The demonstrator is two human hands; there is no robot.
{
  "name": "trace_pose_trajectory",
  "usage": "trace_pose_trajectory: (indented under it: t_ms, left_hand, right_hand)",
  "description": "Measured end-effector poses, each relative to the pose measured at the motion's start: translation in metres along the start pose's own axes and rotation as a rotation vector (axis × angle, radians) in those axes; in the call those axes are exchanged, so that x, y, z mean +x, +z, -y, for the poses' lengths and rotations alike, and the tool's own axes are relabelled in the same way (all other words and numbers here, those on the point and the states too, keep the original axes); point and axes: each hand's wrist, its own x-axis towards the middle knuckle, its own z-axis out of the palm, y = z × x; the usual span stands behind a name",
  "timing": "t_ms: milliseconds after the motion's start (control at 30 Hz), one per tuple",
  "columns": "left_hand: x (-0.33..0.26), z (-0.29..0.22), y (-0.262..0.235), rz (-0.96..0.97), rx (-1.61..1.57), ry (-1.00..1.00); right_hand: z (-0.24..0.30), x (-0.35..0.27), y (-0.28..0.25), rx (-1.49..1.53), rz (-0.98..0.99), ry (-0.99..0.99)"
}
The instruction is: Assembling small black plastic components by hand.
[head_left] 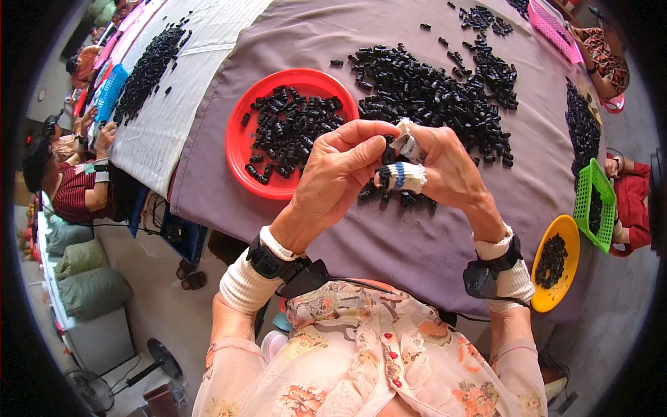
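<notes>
My left hand [338, 170] and my right hand [450, 167] meet over the front of the cloth-covered table. Between their fingertips is a small black plastic part [388, 147], partly hidden by the fingers. The left thumb and forefinger are pinched together at its left side. On the right hand, the thumb and a finger wear knitted finger covers [406, 176], white with blue stripes, and close in from the other side. Just left of my left hand stands a red round tray [240, 147] holding many similar black parts. A large heap of black parts [431, 90] lies beyond my hands.
A yellow plate [571, 240] with dark small bits sits at the right table edge, near a green basket [603, 201]. Other people work at both sides, beside a blue basket [111, 90] and a pink basket [552, 28]. A fan [163, 358] stands on the floor at lower left.
</notes>
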Motion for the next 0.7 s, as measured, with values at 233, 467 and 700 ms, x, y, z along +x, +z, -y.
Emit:
trace_pose_trajectory:
  t_ms: [233, 467, 700]
  left_hand:
    - [0.0006, 0.0018, -0.0011, 0.011, 0.028, 0.040]
    - [0.0010, 0.0025, -0.0016, 0.002, 0.039, 0.046]
    - [0.0037, -0.0038, 0.0004, 0.055, -0.136, -0.020]
  right_hand:
    - [-0.0039, -0.0021, 0.0024, 0.042, 0.006, -0.011]
    - [-0.0064, -0.0008, 0.0043, -0.010, -0.001, -0.060]
    - [-0.0082, -0.0016, 0.0066, 0.103, -0.112, -0.072]
